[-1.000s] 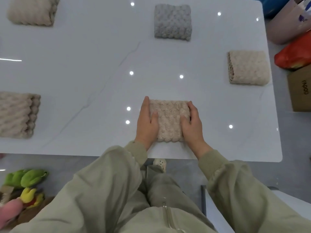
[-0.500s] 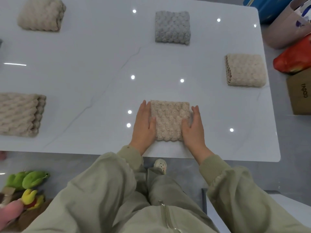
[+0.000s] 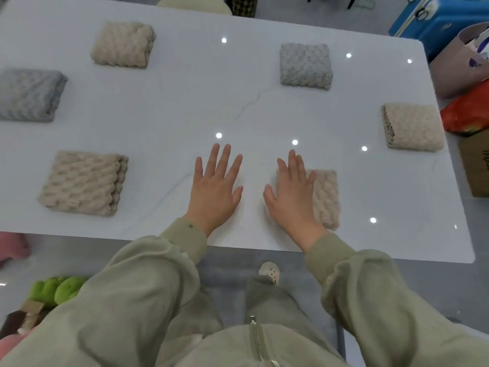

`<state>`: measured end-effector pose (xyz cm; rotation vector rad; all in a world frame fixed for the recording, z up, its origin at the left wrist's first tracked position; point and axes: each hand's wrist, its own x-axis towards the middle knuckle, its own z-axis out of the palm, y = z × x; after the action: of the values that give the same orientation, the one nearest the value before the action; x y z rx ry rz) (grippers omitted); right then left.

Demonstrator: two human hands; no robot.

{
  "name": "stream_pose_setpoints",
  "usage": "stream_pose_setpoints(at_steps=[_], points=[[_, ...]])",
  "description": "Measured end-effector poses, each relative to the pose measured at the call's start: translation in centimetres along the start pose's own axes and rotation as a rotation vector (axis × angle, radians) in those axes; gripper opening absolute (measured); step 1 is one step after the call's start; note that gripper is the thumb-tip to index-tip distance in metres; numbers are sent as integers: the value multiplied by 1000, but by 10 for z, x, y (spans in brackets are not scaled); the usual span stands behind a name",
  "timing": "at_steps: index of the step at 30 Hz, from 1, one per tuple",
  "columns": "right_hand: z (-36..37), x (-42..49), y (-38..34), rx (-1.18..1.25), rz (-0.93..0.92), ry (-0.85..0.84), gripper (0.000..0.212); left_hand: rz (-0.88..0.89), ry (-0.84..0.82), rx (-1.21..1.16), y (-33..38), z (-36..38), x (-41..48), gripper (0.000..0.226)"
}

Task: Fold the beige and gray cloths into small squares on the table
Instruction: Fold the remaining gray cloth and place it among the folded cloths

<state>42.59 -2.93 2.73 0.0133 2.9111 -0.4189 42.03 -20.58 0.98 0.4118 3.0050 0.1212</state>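
- Right hand [image 3: 291,200]: palm down, fingers straight & slightly apart, gripping nothing. It covers the L part of a small folded beige bobbly-fleece square [image 3: 326,197]. Can't tell if the palm presses on it or hovers just above.
- Left hand [image 3: 214,186]: palm down, fingers straight & spread wide, gripping nothing, over bare tabletop just L of the right hand. The two hands are apart, not touching.
- Both wrists come out of olive-green ribbed-cuff sleeves [image 3: 185,234].
- The small beige square lies near the front edge of a glossy white marble-look table [image 3: 238,102], a bit R of centre.
- Five more folded cloths on the table, all well apart:
- front L, a thicker beige wavy-textured bundle [image 3: 82,182];
- L edge, a gray folded bundle [image 3: 29,95], partly cut off by the frame;
- far L, a beige folded pad [image 3: 123,43];
- far side, R of centre, a gray bobbly square [image 3: 305,66];
- R edge, a beige bobbly square [image 3: 412,127].
- Floor past the R edge: blue hard case [image 3: 444,19], pale mauve bag [image 3: 460,67], red-orange sack [image 3: 468,112], brown cardboard box [image 3: 476,165].
- Floor front L: green plush toys [image 3: 55,287].
- Under the front edge: tip of a pale shoe [image 3: 270,271].
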Motion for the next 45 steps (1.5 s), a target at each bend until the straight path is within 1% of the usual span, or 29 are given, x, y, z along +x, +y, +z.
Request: stream_pose_setpoints(at_steps=[4,9,12,16,20,25,28,30,34,39,41,45], points=[[32,5,-67,-18,16,11,64,55,7,22,-71,-3,-7,64],[71,8,-168,14,88,42,63,129,-74,-8,-174,-4,-27,63],[87,6,-223,46,102,24,62,139,-72,-30,-224,-4,-44,62],[102,6,-267,160,119,26,61,34,-58,-232,-274,-2,-62,61],[112,3,-292,392,168,-6,61,-178,58,-517,-312,2,-75,60],[122,3,-320,778,254,-103,63,-440,104,-897,-332,9,-88,56],[125,7,-337,926,308,-111,59,-498,100,-1062,-331,7,-92,55],[128,9,-344,960,324,-109,57,-506,104,-1079,-328,7,-90,54],[130,16,-348,987,339,-92,61,-504,90,-1068,-324,8,-82,54],[126,24,-351,1002,325,-66,57,-431,69,-1095,-323,5,-71,56],[127,24,-350,1010,325,-60,56,-424,66,-1127,-328,5,-70,57],[127,22,-338,1027,340,-8,57,-466,66,-1255,-338,5,-79,55]])
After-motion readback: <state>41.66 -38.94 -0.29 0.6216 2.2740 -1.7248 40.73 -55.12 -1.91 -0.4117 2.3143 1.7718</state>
